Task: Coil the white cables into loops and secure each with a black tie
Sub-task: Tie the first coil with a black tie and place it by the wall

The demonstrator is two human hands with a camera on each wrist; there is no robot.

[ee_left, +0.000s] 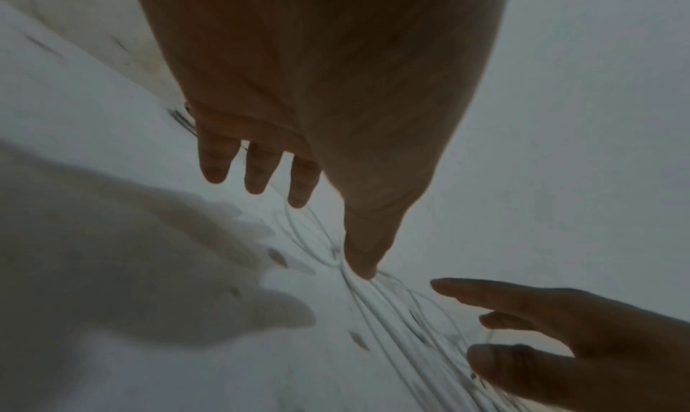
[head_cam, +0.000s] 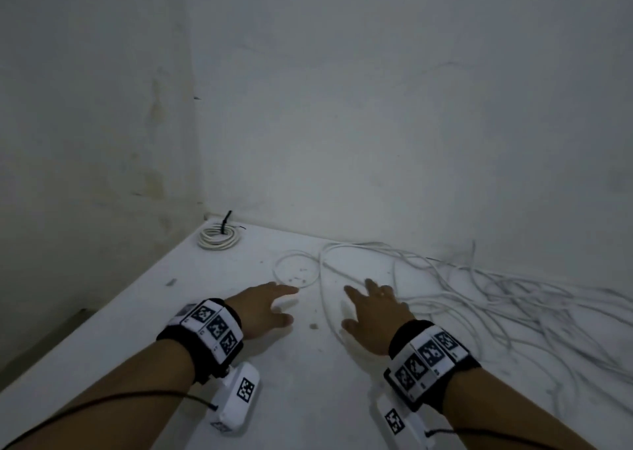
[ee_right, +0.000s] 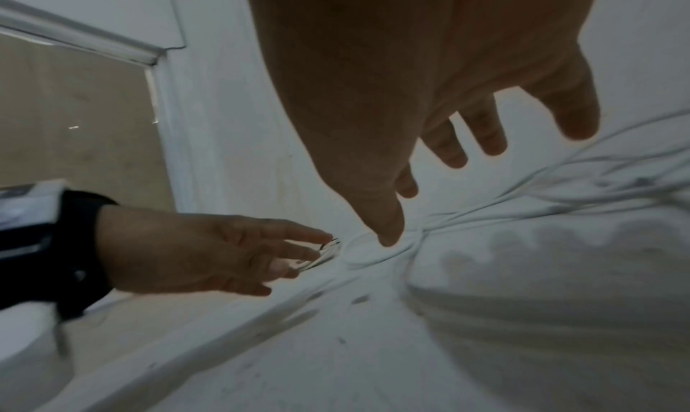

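Observation:
A finished coil of white cable (head_cam: 218,237) with a black tie (head_cam: 226,221) lies in the far left corner of the white table (head_cam: 144,319). A single loose loop of white cable (head_cam: 296,271) lies just beyond my left hand (head_cam: 279,305), whose fingers are straight and hold nothing. My right hand (head_cam: 359,307) is spread flat over strands of the tangled white cables (head_cam: 496,298), which sprawl to the right. One strand (head_cam: 325,305) runs between the hands. The wrist views show both hands with straight fingers above the cables (ee_left: 384,309) (ee_right: 560,194); I cannot tell whether they touch.
Two walls (head_cam: 376,106) meet at the table's far left corner. The table's left edge (head_cam: 85,329) drops away. Small dark specks (head_cam: 312,326) dot the surface between the hands.

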